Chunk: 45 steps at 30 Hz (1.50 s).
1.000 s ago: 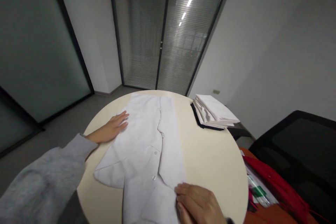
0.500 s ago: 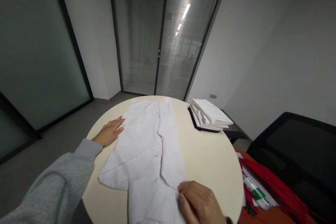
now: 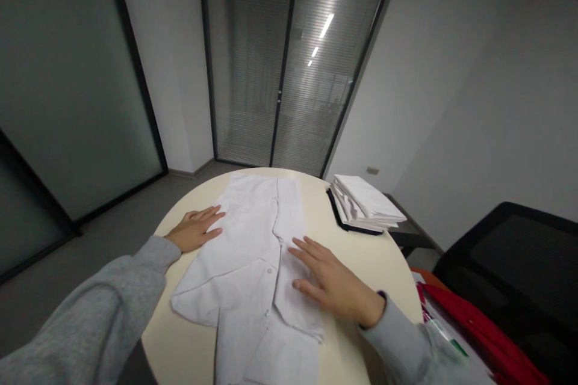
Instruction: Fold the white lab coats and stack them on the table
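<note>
White shirt [image 3: 248,264] lay spread on a round worktop [image 3: 361,252]

The two hands were well apart, one towards each side of the garment, both with their fingers loosely spread. The left hand [image 3: 193,230] lay palm down, its fingertips on the shirt's left edge and its heel over the pale tabletop. The right hand [image 3: 332,280] was at the right edge, fingers pointing inward over the cloth; whether they pressed on it could not be told.

The shirt ran lengthways from the far rim of the worktop towards the person. Two buttons [image 3: 270,271] showed near its middle, beside a wavy cloth edge, and a broad flap of fabric jutted out on the left.

Near the far right rim, apart from the shirt, a stack of folded white cloth [image 3: 368,201] sat on a flat black base [image 3: 335,210]. Beyond the right side stood a black chair [image 3: 515,277], with a red item [image 3: 483,325] on its orange seat.
</note>
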Tool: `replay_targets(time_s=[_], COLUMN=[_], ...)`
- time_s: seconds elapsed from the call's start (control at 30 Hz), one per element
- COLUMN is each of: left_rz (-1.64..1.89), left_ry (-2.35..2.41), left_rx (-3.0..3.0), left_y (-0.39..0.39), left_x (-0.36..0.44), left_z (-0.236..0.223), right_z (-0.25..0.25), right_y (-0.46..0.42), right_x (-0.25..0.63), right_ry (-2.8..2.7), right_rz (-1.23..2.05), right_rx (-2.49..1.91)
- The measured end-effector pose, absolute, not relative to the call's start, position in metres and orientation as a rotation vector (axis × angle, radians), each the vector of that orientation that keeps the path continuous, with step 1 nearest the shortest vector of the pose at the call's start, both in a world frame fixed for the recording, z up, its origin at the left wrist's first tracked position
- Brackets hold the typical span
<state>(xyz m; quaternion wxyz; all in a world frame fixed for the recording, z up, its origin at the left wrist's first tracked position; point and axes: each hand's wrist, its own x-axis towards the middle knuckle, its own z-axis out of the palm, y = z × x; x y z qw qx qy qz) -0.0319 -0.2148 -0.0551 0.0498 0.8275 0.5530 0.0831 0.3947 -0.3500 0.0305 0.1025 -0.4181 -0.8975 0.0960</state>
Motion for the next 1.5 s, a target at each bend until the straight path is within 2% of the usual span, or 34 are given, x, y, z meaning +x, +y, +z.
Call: replay_targets(time_s=[0.17, 0.3, 0.47, 0.57, 0.67, 0.97, 1.1, 1.23, 1.33, 1.5], left_rz=[0.227, 0.365, 0.652, 0.556, 0.45, 0.558, 0.702, 0.719, 0.66, 0.841], left_ry=[1.702, 1.744, 1.918, 1.557, 1.39, 1.645, 1.848, 1.943, 1.833, 1.688], left_rx=[2.503, 2.455, 2.427, 2.624, 2.672, 2.585, 2.369, 2.064, 1.977, 2.135], left_y=[-0.209, -0.212, -0.263, -0.313, -0.351, -0.39, -0.371, -0.307, -0.25, -0.197], left_x=[-0.029, -0.028, -0.015, -0.001, 0.007, -0.013, -0.002, 0.009, 0.004, -0.008], left_z=[-0.055, -0.048, -0.055, -0.065, -0.069, -0.075, -0.049, -0.026, -0.027, -0.039], right_z=[0.004, -0.022, -0.032, -0.033, -0.036, -0.048, -0.051, -0.046, -0.032, 0.012], right_y=[-0.246, -0.199, -0.177, -0.164, -0.152, -0.146, -0.152, -0.159, -0.166, -0.212], right_x=[0.371, 0.365, 0.386, 0.403, 0.415, 0.42, 0.417, 0.417, 0.415, 0.371], right_ry=[-2.559, -2.518, -2.637, -2.659, -2.641, -2.603, -2.525, -2.446, -2.411, -2.412], right_rz=[0.257, 0.271, 0.326, 0.35, 0.325, 0.254, 0.171, 0.052, -0.013, -0.031], right_rx=[-1.371, -1.557, -1.589, -1.574, -1.602, -1.636, -1.617, -1.542, -1.482, -1.347])
